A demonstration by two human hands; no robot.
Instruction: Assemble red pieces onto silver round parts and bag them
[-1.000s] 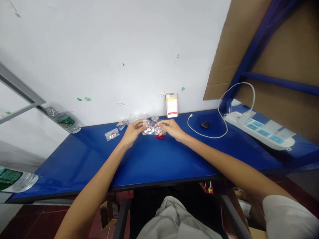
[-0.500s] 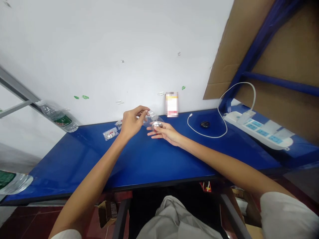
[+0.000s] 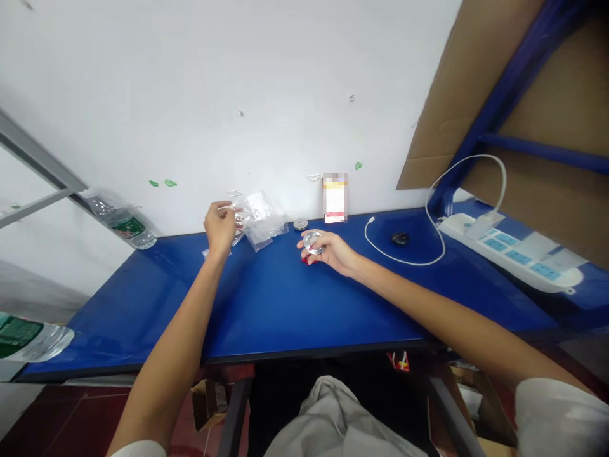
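Note:
My left hand [image 3: 220, 223] is raised above the back left of the blue table [image 3: 285, 304], fingers pinched on a clear plastic bag [image 3: 259, 212] that hangs toward the right. My right hand [image 3: 328, 249] rests palm up near the table's middle back and holds a small round silver metal piece [image 3: 313, 242]. Something small and red [image 3: 305, 259] peeks out under that hand. A second round silver piece [image 3: 300, 224] lies on the table just behind, near the wall.
A small bagged part [image 3: 208, 253] lies under my left hand. A card [image 3: 335, 198] leans on the wall. Rightward are a white cable [image 3: 404, 259], a black mouse-like object [image 3: 400, 238] and a power strip [image 3: 516, 257]. Water bottles [image 3: 121, 219] lie at the left.
My left hand has pulled the clear bag up and away to the left, off the silver piece. My right hand stays near the middle, keeping the silver piece in its palm.

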